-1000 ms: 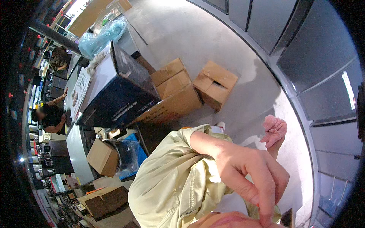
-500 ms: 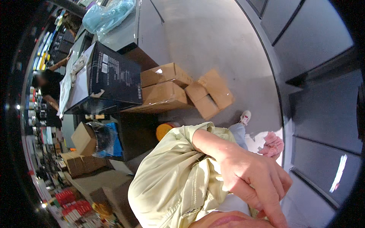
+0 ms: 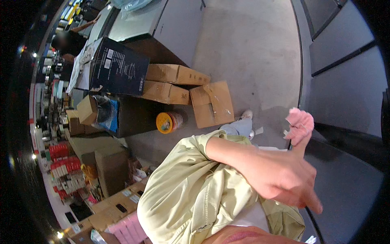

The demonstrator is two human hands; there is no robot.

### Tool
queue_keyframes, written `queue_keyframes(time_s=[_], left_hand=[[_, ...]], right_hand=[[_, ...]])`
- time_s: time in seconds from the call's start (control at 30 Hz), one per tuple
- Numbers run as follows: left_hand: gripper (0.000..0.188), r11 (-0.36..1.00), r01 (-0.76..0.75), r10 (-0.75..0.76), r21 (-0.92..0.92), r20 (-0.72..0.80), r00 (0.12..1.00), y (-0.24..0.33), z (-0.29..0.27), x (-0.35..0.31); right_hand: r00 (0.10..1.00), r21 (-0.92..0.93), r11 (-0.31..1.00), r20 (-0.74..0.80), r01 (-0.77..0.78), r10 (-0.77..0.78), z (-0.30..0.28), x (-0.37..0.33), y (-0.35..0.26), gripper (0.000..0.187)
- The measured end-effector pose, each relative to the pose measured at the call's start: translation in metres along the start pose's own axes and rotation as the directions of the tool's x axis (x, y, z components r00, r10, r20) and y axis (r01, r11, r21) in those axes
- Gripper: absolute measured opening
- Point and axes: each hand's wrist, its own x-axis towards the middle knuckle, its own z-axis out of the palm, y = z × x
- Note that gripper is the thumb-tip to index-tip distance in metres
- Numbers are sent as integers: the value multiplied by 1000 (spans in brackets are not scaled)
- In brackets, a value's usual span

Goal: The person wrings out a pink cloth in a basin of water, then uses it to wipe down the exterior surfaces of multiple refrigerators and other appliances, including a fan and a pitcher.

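My left hand [image 3: 288, 179] is in front of my chest at the right. Its forearm comes bare out of a loose pale yellow-green sleeve [image 3: 178, 179]. One finger points downward, others are bent, and motion blurs them; nothing shows in their grip. Just beyond it, a short stretch of bare skin ends in a crumpled pink, glove-like covering [image 3: 300, 122] with pale ragged edges. This seems to be my right hand, whose arm is mostly hidden behind the left one. Its fingers cannot be made out. The right sleeve [image 3: 284, 215] shows at the lower edge.
Brown cartons [image 3: 212, 103] stand on the floor, beside a tub with an orange lid [image 3: 164, 123]. A large black printed box [image 3: 120, 67] sits to the left. Grey cabinets [image 3: 345, 89] line the right. A person in black [image 3: 71, 42] stands at the far left.
My left hand has moved away from my chin, outward and slightly up. The pink-covered hand has risen. The view has shifted, bringing the tub and more cartons at lower left into sight.
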Motion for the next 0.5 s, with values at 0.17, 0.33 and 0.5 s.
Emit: queue_keyframes(time_s=[0.17, 0.33, 0.5], left_hand=[[24, 959, 256, -209, 122, -303, 930, -52, -82, -8], [25, 743, 649, -440, 163, -612, 657, -75, -193, -45], [25, 355, 924, -284, 143, -925, 252, -87, -320, -96]], right_hand=[[938, 143, 927, 52, -346, 342, 26, 75, 35, 48], [867, 74, 870, 161, -487, 472, 56, 176, 47, 52], [761, 170, 742, 173, -648, 625, 89, 303, 72, 45]])
